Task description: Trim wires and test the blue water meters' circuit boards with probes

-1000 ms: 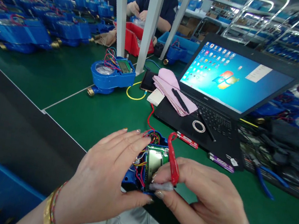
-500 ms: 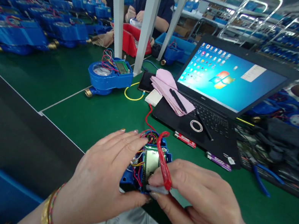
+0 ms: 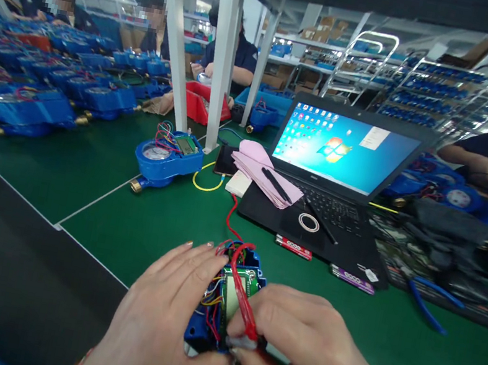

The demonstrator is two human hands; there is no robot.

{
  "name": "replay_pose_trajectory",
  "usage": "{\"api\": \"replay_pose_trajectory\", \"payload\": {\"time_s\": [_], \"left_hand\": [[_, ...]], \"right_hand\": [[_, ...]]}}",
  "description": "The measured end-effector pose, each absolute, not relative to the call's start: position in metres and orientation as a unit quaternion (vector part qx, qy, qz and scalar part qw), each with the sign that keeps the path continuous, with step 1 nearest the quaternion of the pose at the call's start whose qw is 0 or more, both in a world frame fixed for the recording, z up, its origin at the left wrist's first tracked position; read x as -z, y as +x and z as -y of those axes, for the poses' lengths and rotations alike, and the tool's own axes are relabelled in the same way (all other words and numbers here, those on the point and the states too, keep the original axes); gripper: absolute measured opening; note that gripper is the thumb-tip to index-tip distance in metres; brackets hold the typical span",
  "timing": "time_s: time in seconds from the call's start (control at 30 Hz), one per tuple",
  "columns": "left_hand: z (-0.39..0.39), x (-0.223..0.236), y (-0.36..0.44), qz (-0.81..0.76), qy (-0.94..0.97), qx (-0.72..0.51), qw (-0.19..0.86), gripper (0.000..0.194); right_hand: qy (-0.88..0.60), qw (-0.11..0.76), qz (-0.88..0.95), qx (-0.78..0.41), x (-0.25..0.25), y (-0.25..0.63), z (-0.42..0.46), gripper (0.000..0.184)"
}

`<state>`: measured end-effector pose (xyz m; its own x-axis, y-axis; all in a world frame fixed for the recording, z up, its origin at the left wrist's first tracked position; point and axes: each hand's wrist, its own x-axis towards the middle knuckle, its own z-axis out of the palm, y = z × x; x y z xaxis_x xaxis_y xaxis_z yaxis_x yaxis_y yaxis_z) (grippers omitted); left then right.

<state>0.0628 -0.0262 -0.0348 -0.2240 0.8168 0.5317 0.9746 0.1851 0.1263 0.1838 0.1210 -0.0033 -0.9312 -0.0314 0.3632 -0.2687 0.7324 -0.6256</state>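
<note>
My left hand (image 3: 166, 313) is wrapped round the left side of an open blue meter housing (image 3: 198, 328) at the table's front edge, fingers at its far end and thumb at the near end. Inside sits a green circuit board with a small display (image 3: 232, 297) and thin coloured wires. My right hand (image 3: 302, 334) pinches a greyish connector piece (image 3: 243, 343) at the end of a thick red cable (image 3: 240, 292), against the near end of the board. The cable arches over the display. The exact contact point is hidden by my fingers.
A laptop (image 3: 325, 153) stands behind, with pink cloths (image 3: 264, 176) and pens on it. Two markers (image 3: 293, 247) and blue-handled pliers (image 3: 427, 306) lie nearby. Another blue meter (image 3: 165, 162) stands at left. Many meters, shelf posts (image 3: 222, 53) and co-workers are farther back.
The camera view has tilted up, so table items and both hands sit lower in the picture. Both hands keep the same hold on the housing and the connector piece.
</note>
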Motion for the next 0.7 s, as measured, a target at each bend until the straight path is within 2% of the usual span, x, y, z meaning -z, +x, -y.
{"api": "replay_pose_trajectory", "payload": {"time_s": [0.27, 0.47, 0.7], "left_hand": [[0.0264, 0.0372, 0.0628, 0.748, -0.6, 0.223, 0.174, 0.065], [0.0278, 0.0354, 0.0648, 0.755, -0.597, 0.242, 0.124, 0.066], [0.0261, 0.0314, 0.0654, 0.763, -0.587, 0.248, 0.105, 0.063]], "right_hand": [[0.096, 0.162, 0.918, -0.35, 0.0053, 0.1848, -0.1215, 0.014], [0.096, 0.166, 0.909, -0.369, 0.0054, 0.1843, -0.1239, 0.011], [0.076, 0.125, 0.893, -0.426, 0.003, 0.1842, -0.1303, 0.012]]}}
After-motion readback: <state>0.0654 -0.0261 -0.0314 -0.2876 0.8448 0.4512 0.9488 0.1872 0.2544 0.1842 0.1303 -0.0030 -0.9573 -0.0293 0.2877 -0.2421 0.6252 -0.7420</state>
